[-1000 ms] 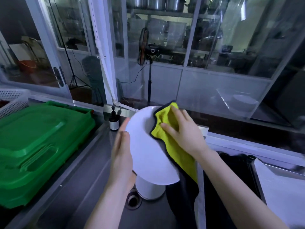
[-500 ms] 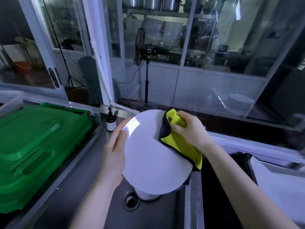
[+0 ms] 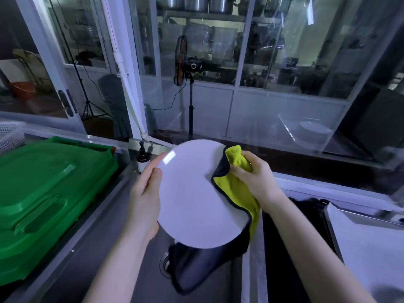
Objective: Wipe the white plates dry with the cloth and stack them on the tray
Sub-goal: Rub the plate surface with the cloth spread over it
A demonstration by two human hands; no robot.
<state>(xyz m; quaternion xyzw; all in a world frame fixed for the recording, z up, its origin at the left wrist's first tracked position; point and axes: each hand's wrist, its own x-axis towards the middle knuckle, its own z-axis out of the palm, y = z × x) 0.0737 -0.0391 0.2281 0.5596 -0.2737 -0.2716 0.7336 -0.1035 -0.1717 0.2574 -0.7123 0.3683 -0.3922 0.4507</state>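
I hold a round white plate (image 3: 192, 197) tilted over the steel sink (image 3: 122, 270). My left hand (image 3: 145, 195) grips its left rim, thumb on the face. My right hand (image 3: 254, 179) clutches a yellow cloth with a dark backing (image 3: 235, 189) at the plate's right rim. The cloth's dark side hangs down below and behind the plate (image 3: 196, 270). A pale tray (image 3: 369, 248) lies at the right on the counter. Whatever stands under the plate in the sink is hidden.
A green plastic crate with a lid (image 3: 43, 200) fills the left counter. A small dark pump bottle (image 3: 142, 157) stands behind the sink. A white mesh basket (image 3: 9, 134) sits at far left. A dark basin (image 3: 295, 237) lies right of the sink. Glass windows close off the back.
The plate has turned to face me more fully. My right hand has bunched the cloth and slid it from the plate's face to its right rim. The cloth's dark part now hangs below.
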